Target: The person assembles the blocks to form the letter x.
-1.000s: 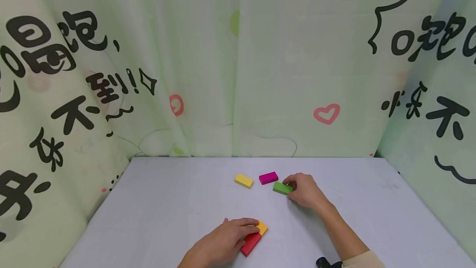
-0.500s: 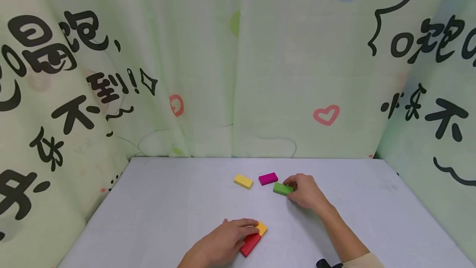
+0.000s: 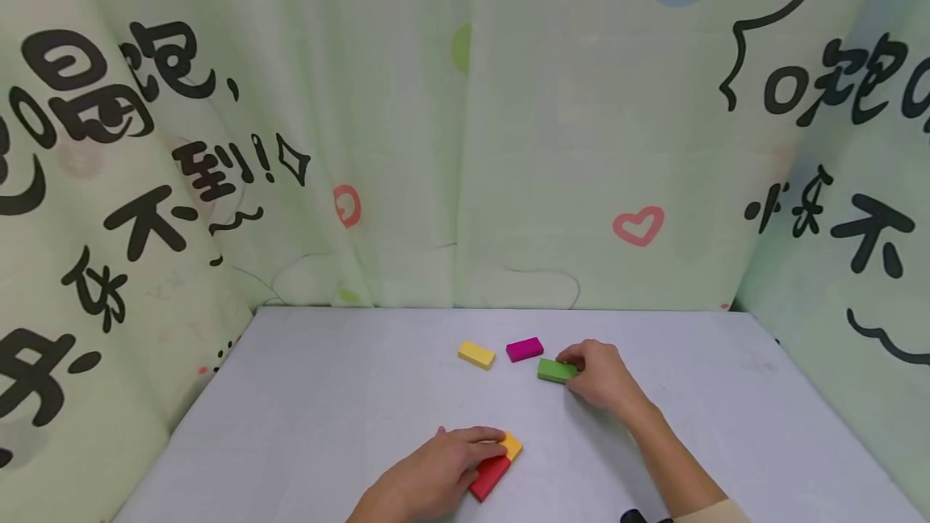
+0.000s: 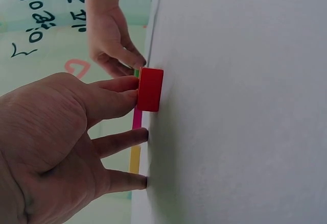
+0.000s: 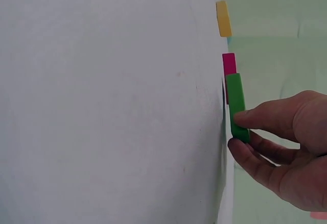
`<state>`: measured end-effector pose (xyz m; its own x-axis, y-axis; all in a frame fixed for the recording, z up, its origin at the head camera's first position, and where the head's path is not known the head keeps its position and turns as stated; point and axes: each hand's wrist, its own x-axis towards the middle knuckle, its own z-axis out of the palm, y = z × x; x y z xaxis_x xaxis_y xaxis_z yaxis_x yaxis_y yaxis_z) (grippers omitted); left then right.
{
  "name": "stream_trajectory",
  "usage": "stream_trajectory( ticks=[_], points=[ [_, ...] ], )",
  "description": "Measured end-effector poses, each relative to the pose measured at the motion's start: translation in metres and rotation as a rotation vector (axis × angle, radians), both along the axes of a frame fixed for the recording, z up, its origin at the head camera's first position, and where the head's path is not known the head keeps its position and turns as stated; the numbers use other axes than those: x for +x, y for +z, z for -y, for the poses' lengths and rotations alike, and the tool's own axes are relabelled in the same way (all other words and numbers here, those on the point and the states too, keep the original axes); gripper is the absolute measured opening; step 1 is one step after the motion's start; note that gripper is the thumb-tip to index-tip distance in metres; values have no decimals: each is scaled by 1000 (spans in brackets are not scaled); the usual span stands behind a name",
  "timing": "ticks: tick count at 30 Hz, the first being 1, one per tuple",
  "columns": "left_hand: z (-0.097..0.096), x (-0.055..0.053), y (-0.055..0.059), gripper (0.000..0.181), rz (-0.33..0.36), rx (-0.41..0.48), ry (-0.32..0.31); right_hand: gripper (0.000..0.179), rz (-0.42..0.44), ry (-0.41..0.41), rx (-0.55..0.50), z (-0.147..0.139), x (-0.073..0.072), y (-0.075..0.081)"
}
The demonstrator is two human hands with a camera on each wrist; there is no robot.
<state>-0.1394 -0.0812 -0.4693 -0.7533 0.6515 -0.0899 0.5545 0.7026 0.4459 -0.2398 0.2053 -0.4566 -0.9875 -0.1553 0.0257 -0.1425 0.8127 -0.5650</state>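
Toward the back of the white table, my right hand pinches the right end of a green block between thumb and fingers. The right wrist view shows that block sticking out lengthwise from the fingertips. Nearer the front, my left hand lies over a red block and an orange block, which sit end to end in a slanting line. Its fingers partly cover both. In the left wrist view two extended digits touch the red block, while two others reach down to the tabletop.
A magenta block lies just left of the green one at the back. Farther left sits a yellow block. Pale green curtains with printed characters enclose the table at the back and sides.
The green block has shifted slightly right, away from the magenta block, together with my right hand. My left hand and the red and orange blocks stay in place.
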Motion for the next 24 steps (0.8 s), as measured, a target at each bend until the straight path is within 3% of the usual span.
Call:
stream_trajectory(
  ticks=[9, 24],
  points=[
    [-11, -2, -1, 41, -33, 2, -53, 36, -4, -21, 1, -18, 9, 2],
    [3, 0, 0, 42, -41, -6, -20, 35, -33, -3, -41, 3, 18, 6]
  ],
)
